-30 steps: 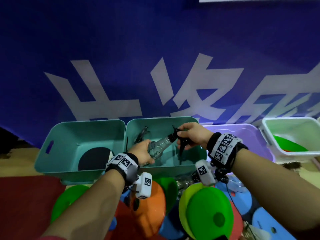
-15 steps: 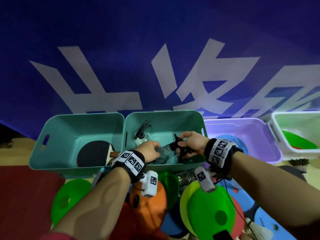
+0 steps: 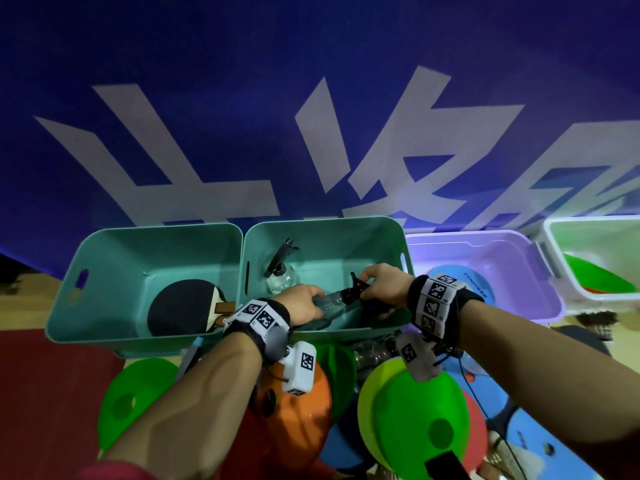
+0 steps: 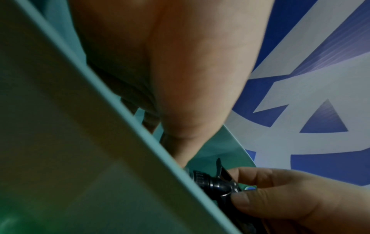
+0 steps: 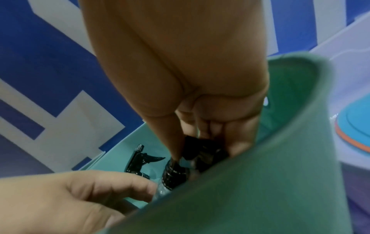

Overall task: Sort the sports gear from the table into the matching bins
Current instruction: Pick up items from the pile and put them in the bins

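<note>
A clear spray bottle (image 3: 333, 300) with a black trigger head (image 5: 174, 174) lies low inside the middle teal bin (image 3: 381, 230). My left hand (image 3: 303, 303) grips its clear body. My right hand (image 3: 382, 282) pinches the black trigger head (image 4: 216, 182) between thumb and fingers. A second spray bottle (image 3: 280, 271) stands at the back left of the same bin, its trigger (image 5: 140, 159) visible in the right wrist view. The bin's near wall hides the bottle's lower part in both wrist views.
The left teal bin (image 3: 104, 244) holds a black table-tennis paddle (image 3: 183, 306). The purple bin (image 3: 512, 244) holds a blue disc, the white bin (image 3: 588, 230) green and orange discs. Green (image 3: 415, 417) and orange (image 3: 298, 410) cones, blue paddles and more bottles crowd the table below.
Both hands have lowered the spray bottle from above the rim down into the middle teal bin; the grips look the same.
</note>
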